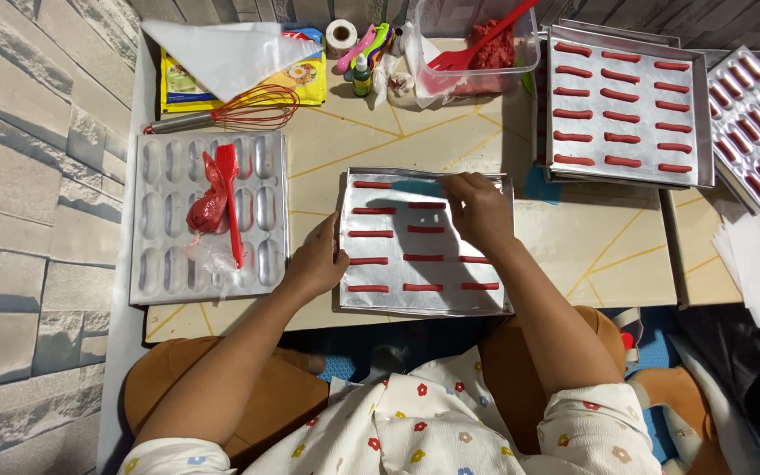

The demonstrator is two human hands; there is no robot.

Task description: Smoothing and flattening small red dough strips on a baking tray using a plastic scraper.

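The foil-lined tray (424,303) of red strips (423,258) lies flat on the worktop (573,246) before the person. The left hand (317,262) rests loosely curled against its left edge to steady it; the right hand (478,209), fingers bent, touches the strips near the top right corner

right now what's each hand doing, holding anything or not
Left hand: open, holding nothing, resting against the left edge of the foil tray.
Right hand: fingers curled over the tray's far side; whether it pinches anything cannot be told.
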